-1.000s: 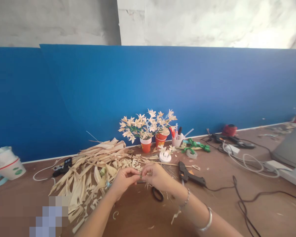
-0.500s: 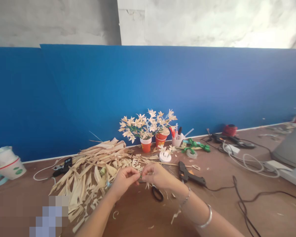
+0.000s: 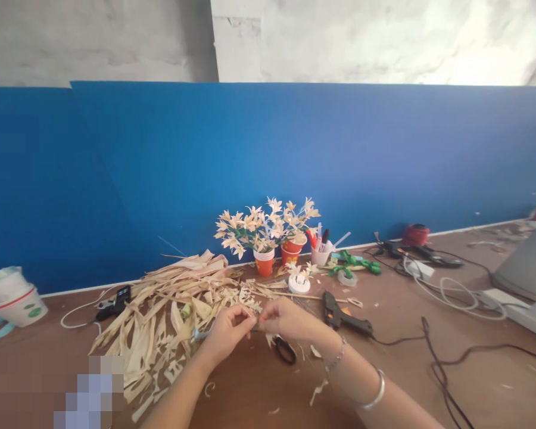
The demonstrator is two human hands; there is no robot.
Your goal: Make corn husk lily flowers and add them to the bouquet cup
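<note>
My left hand (image 3: 230, 328) and my right hand (image 3: 282, 319) meet fingertip to fingertip above the table's near middle. Both are closed in a pinch. What they hold between them is too small and too covered by the fingers to name. Just below my right hand lie scissors (image 3: 286, 350) with dark handles, the blades partly hidden. To the left of my left hand spreads a heap of dried pale husk strips (image 3: 161, 316). Behind the hands, a white round holder (image 3: 299, 285) carries several pale husk flowers (image 3: 301, 271).
Paper cups (image 3: 264, 262) of husk flowers stand by the blue partition (image 3: 268, 143). A black glue gun (image 3: 346, 316) lies right of my hands, its cord running right. Green tape (image 3: 355, 260), a pen cup (image 3: 320, 256) and white cables (image 3: 455, 298) lie farther back. White tubs (image 3: 20, 304) stand left.
Both hands have shifted very slightly, staying pinched close together. The bit of green seen between the fingertips earlier is now hardly visible. The things on the table stay put.
</note>
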